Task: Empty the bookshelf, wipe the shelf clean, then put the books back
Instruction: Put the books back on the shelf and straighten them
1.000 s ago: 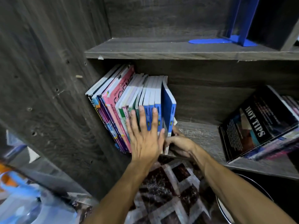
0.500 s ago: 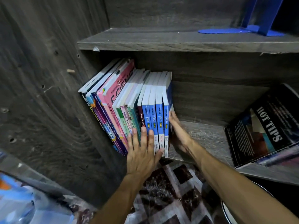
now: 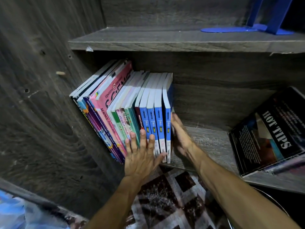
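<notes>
A row of books [image 3: 125, 109] stands on the dark wooden shelf [image 3: 209, 139], leaning left against the side panel. Pink science books are at the left of the row and several blue "fokus" books [image 3: 158, 119] at its right end. My left hand [image 3: 142, 152] lies flat with straight fingers on the lower spines of the blue books. My right hand [image 3: 180, 134] presses flat against the cover of the rightmost blue book, its fingers pointing into the shelf.
A black "HOT TIPS" book [image 3: 270, 131] leans on a small pile at the shelf's right. A blue bookend [image 3: 264, 19] stands on the upper shelf [image 3: 165, 40]. Patterned floor tiles [image 3: 168, 202] lie below, with a round dark rim [image 3: 264, 195] at lower right.
The rightmost blue book, splayed open a second ago, now stands closed against the row. My right hand went from under it to flat on its cover. My left hand slid lower on the spines.
</notes>
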Demonstrator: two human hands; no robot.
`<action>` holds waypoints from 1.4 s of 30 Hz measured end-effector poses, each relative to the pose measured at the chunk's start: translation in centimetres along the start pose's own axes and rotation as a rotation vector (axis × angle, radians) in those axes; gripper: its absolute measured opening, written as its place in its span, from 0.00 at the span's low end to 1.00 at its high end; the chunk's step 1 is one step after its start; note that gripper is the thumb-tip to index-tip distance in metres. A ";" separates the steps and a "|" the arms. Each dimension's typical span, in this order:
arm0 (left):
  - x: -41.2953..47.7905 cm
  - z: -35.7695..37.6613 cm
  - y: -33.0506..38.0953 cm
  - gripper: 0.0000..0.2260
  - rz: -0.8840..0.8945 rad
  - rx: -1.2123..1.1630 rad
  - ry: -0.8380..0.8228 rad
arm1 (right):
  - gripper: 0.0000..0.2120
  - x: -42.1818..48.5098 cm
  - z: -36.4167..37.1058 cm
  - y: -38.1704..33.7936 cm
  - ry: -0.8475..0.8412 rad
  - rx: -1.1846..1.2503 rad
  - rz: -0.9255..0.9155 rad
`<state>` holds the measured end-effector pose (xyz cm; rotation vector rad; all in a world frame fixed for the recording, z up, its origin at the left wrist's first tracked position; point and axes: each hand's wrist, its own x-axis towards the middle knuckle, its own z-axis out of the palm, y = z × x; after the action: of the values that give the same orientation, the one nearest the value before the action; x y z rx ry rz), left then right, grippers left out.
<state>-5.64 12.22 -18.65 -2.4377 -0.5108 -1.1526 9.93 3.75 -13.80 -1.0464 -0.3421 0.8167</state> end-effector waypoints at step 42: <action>11.6 -13.2 21.1 0.23 0.044 -1.124 -0.388 | 0.26 -22.8 -13.0 -8.5 1.162 -0.643 -0.539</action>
<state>2.85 -10.53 -5.87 -3.6296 0.1961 -1.1002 6.33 -23.36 -10.03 -1.7352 0.1440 -0.4853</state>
